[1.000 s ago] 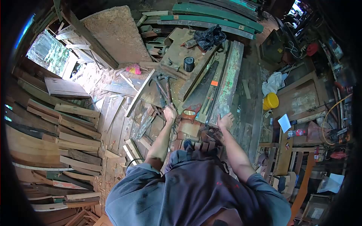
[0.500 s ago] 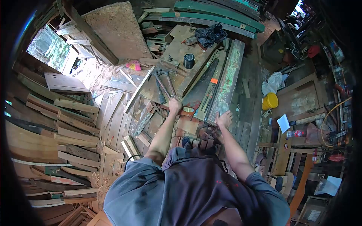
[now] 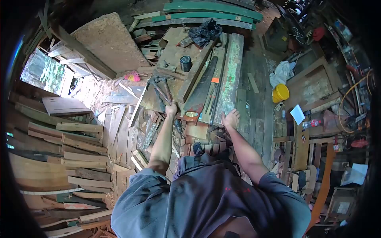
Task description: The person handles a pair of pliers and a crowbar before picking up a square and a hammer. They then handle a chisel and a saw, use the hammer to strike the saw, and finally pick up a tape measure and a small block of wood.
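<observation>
My left hand (image 3: 171,109) is closed round the lower end of a hammer's wooden handle (image 3: 168,93). Its head lies at the near left of the workbench, close to another hammer with a dark grip (image 3: 162,104). To the right of that hand is a handsaw (image 3: 191,114) with a reddish-brown handle and a dark blade pointing away. My right hand (image 3: 231,119) rests, fingers apart, at the near end of a thick board with flaking green paint (image 3: 233,71). Between saw and board lie long thin tools, one with an orange patch (image 3: 215,80).
A dark can (image 3: 185,63) and a black plastic bag (image 3: 205,32) sit on the bench. Green planks (image 3: 210,8) are stacked behind it. Cut wood pieces (image 3: 87,157) line the left side. On the right stands a yellow bucket (image 3: 280,93). Wood scraps cover the floor.
The view has shifted, so the bench appears farther left and higher. My left hand stays on the hammer handle, and my right hand stays at the board's near end.
</observation>
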`<act>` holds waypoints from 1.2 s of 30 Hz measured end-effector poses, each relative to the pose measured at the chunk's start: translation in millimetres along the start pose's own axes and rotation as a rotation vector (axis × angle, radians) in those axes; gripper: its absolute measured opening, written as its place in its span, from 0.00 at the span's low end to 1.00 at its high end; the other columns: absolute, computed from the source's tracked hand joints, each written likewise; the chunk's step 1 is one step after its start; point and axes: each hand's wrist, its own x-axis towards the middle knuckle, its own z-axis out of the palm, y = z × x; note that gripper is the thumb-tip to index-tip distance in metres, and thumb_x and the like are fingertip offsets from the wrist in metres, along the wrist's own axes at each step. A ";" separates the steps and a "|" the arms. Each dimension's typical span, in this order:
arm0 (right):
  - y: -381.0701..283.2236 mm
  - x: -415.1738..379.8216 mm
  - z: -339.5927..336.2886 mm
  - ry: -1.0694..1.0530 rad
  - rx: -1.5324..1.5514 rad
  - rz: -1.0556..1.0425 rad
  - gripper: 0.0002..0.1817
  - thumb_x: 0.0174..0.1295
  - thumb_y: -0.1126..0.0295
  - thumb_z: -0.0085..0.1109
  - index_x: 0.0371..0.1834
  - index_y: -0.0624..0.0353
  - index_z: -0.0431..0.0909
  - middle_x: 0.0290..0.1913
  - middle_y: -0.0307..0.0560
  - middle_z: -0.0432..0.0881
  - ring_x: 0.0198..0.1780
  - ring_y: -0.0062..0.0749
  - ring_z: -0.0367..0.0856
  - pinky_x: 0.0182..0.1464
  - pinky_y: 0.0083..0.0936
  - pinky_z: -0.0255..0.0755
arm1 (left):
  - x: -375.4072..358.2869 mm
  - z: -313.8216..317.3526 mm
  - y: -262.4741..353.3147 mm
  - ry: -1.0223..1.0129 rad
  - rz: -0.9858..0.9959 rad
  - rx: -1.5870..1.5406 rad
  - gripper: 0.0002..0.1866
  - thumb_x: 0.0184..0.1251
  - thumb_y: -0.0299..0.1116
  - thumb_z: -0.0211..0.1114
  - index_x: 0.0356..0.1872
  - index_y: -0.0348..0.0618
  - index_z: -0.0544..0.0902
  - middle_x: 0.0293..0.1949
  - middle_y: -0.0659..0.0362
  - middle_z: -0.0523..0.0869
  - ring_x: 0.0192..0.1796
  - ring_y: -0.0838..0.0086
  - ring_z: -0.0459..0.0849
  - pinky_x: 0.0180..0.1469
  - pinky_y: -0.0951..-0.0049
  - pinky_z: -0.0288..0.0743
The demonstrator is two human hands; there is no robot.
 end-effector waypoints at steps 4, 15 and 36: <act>1.4 0.1 0.4 0.003 0.005 0.001 0.34 0.53 0.47 0.61 0.48 0.67 0.62 0.49 0.62 0.70 0.54 0.54 0.69 0.55 0.43 0.66 | -58.9 -42.9 57.3 0.007 0.018 0.350 0.33 0.62 0.58 0.56 0.38 0.27 0.81 0.37 0.36 0.83 0.46 0.50 0.83 0.49 0.59 0.73; 0.8 2.1 5.2 0.051 -0.063 0.032 0.32 0.53 0.46 0.60 0.46 0.63 0.64 0.47 0.55 0.71 0.52 0.46 0.71 0.51 0.39 0.68 | -122.0 -98.4 69.4 0.036 0.533 0.233 0.29 0.67 0.54 0.55 0.21 0.33 0.75 0.15 0.59 0.71 0.21 0.74 0.69 0.25 0.64 0.64; 13.3 8.5 -10.3 0.023 0.284 -0.009 0.33 0.49 0.55 0.67 0.49 0.70 0.69 0.50 0.66 0.72 0.54 0.59 0.70 0.57 0.44 0.66 | -238.0 25.0 81.0 -0.688 0.408 0.413 0.29 0.67 0.55 0.52 0.37 0.32 0.80 0.26 0.44 0.81 0.34 0.59 0.82 0.41 0.62 0.72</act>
